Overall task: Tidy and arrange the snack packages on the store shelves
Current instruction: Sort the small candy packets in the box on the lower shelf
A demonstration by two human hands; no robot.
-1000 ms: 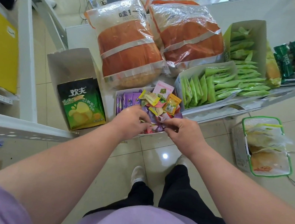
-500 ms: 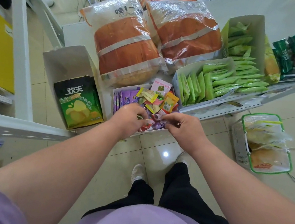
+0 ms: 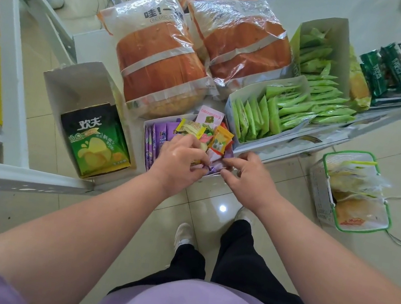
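A small white box (image 3: 148,127) on the shelf holds purple sachets (image 3: 155,136) standing at its left and a loose heap of yellow, orange and pink candy packets (image 3: 219,137). My left hand (image 3: 179,160) reaches into the box with curled fingers pinching small packets. My right hand (image 3: 248,174) is at the box's front right corner, its fingertips pinching a purple packet (image 3: 215,167). Both hands hide the front of the box.
Left of the box stands a green chip bag (image 3: 94,144) in an open carton. Behind lie two big orange snack bags (image 3: 161,63). Green sachets (image 3: 280,112) fill a box at the right. A white-green basket (image 3: 352,188) sits on the floor. A white shelf upright (image 3: 12,83) rises at left.
Both hands have kept working in the small box; the fingers shifted slightly among the packets. The view moved a little closer.
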